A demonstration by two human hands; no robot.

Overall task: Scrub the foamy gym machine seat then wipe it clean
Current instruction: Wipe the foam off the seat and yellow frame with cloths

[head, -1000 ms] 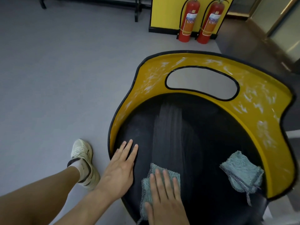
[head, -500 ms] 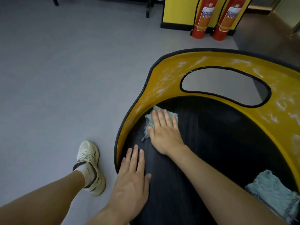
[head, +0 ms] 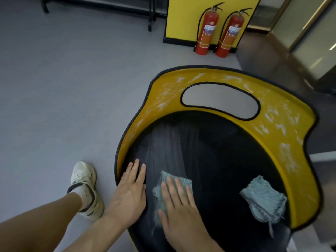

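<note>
The gym machine seat (head: 218,146) is a round black pad with a raised yellow rim (head: 283,131) streaked with white foam. Pale streaks run down the black pad's left half. My right hand (head: 178,208) presses flat, fingers straight, on a light blue mesh scrub cloth (head: 161,190) near the seat's front. My left hand (head: 130,191) rests flat on the seat's left edge, beside the cloth. A second light blue cloth (head: 263,199) lies loose on the right side of the pad.
My leg and white shoe (head: 85,188) stand on the grey floor left of the seat. Two red fire extinguishers (head: 206,31) stand against a yellow panel at the back. A black metal frame (head: 151,15) crosses the far floor.
My right hand slid the cloth from the pad's upper left by the yellow rim back down to the front. The left hand stayed on the seat's left edge.
</note>
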